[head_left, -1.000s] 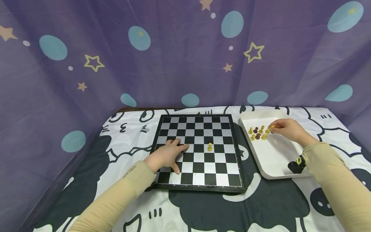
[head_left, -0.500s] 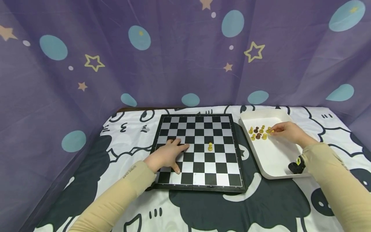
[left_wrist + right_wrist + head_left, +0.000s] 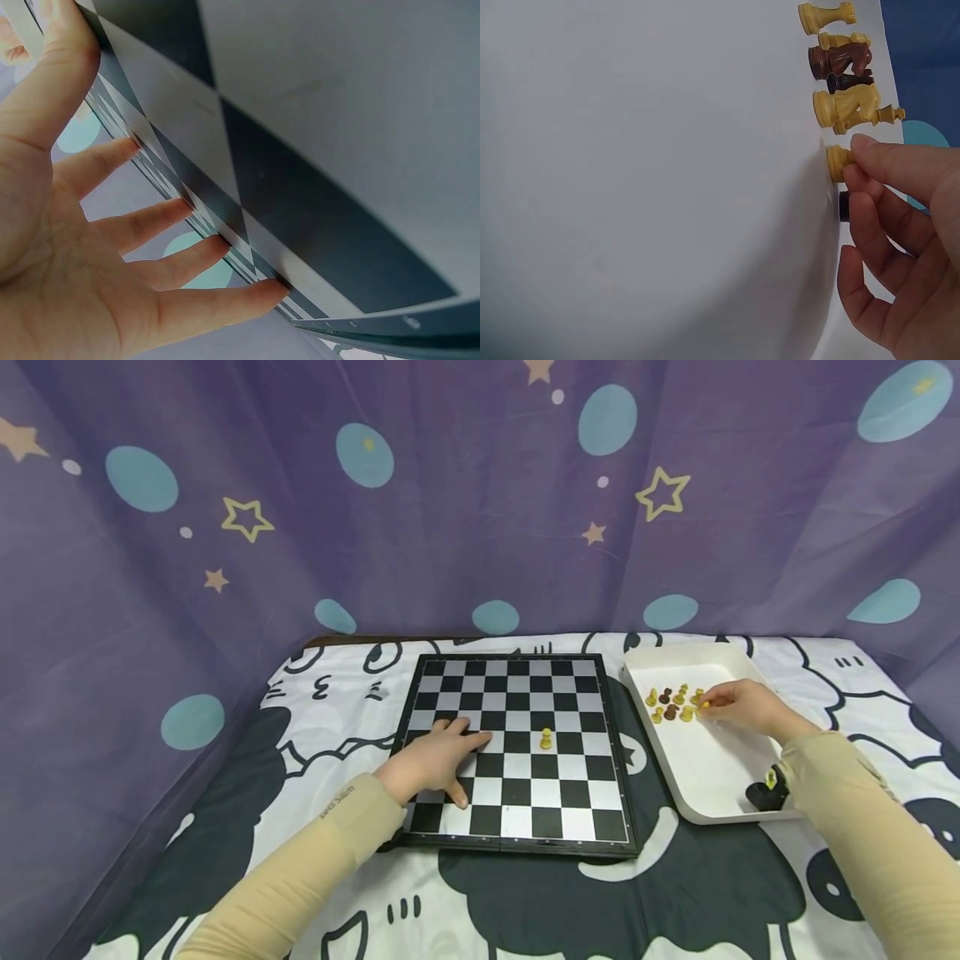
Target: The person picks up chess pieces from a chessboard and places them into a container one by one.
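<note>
My left hand point(image 3: 435, 760) rests on the left part of a black-and-white chessboard point(image 3: 514, 793), fingers spread. In the left wrist view, the fingertips point(image 3: 270, 292) touch the checkered squares. A yellow chess piece point(image 3: 546, 739) stands upright on the board, right of that hand. Over the white tray point(image 3: 720, 768), my right hand point(image 3: 746, 706) pinches a yellow chess piece point(image 3: 837, 163) between thumb and forefinger; its top is hidden by the fingers. Beside it are a yellow knight point(image 3: 847, 105), a brown knight point(image 3: 840, 61) and a yellow rook point(image 3: 825, 16).
Several more yellow and brown pieces stand grouped at the tray's far left. A black strap with a small yellow-green mark point(image 3: 767, 792) is at my right wrist. The cloth point(image 3: 555, 910) has cartoon prints, and a purple curtain point(image 3: 465, 543) hangs behind.
My right hand has moved slightly toward me within the tray, holding the yellow piece lower in the head view. The left hand stays in place on the board.
</note>
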{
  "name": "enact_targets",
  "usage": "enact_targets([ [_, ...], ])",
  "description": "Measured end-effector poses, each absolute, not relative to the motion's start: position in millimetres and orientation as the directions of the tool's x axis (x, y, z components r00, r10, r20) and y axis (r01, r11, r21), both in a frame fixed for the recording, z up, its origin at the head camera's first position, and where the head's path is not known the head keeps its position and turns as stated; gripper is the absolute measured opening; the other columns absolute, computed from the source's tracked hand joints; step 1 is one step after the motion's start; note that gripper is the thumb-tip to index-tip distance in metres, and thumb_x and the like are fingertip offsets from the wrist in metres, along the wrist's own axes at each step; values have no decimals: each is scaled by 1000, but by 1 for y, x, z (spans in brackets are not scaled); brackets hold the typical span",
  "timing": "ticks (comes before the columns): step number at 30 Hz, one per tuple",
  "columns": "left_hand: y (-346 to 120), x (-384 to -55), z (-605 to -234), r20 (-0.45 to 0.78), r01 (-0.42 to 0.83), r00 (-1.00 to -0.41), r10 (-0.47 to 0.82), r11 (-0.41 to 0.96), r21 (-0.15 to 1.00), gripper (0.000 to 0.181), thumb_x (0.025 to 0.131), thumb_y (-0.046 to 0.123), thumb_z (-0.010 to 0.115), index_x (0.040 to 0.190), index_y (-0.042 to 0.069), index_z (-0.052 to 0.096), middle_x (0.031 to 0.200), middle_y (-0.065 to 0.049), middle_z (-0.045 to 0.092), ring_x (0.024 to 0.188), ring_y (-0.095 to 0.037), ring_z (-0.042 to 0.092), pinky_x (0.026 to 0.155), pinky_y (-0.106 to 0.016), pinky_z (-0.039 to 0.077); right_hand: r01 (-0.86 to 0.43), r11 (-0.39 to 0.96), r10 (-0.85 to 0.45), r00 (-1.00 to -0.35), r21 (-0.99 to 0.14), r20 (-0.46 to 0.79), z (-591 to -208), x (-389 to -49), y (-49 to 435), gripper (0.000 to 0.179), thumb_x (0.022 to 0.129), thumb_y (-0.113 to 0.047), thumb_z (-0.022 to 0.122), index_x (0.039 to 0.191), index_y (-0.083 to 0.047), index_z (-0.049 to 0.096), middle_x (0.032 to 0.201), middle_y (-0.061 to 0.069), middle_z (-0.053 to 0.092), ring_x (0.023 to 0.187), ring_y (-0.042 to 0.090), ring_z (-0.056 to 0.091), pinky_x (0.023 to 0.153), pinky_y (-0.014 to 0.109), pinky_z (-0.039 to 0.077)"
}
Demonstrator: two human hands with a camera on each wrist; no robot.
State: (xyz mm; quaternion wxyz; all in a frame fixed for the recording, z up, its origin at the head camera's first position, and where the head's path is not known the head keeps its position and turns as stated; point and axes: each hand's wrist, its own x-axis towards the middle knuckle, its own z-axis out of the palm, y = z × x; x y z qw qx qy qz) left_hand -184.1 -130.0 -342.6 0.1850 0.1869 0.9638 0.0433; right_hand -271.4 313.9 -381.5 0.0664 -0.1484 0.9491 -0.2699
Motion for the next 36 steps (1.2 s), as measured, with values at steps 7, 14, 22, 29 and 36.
enact_targets([
  [7, -130, -185, -343, -339, 344, -863, 375, 927, 149, 103, 57, 31, 89, 146, 21, 39, 149, -16, 31, 135, -41, 28, 99, -56, 42, -235, 821, -308, -950, -520, -57, -382, -272, 312, 26, 83, -12, 69, 100, 8, 67, 84, 11, 70, 74, 8, 52, 64, 21, 41],
  [14, -131, -186, -343, -337, 345, -864, 374, 927, 146, 103, 57, 31, 89, 146, 21, 38, 150, -16, 31, 135, -40, 28, 100, -55, 41, -225, 827, -301, -951, -516, -66, -379, -272, 311, 26, 83, -11, 68, 103, 6, 68, 82, 7, 67, 73, 11, 49, 63, 23, 40],
  [22, -130, -186, -345, -344, 340, -863, 371, 929, 148, 103, 56, 32, 89, 146, 21, 39, 149, -17, 32, 135, -42, 28, 99, -57, 41, -214, 826, -298, -951, -522, -82, -373, -270, 311, 29, 82, -8, 68, 107, 7, 66, 80, 4, 64, 73, 12, 50, 64, 25, 40],
  [29, -130, -186, -346, -343, 342, -862, 373, 928, 150, 102, 57, 32, 88, 146, 22, 39, 150, -16, 31, 135, -41, 28, 99, -56, 42, -230, 830, -303, -951, -508, -66, -364, -268, 312, 28, 85, -14, 67, 106, 4, 67, 83, 7, 68, 75, 12, 53, 66, 27, 42],
  [36, -130, -184, -346, -335, 339, -866, 372, 928, 154, 102, 58, 31, 88, 146, 21, 39, 151, -17, 29, 136, -41, 27, 102, -54, 40, -244, 833, -316, -946, -497, -66, -343, -264, 310, 28, 89, -16, 63, 108, 3, 66, 85, 10, 69, 74, 12, 55, 63, 26, 43],
])
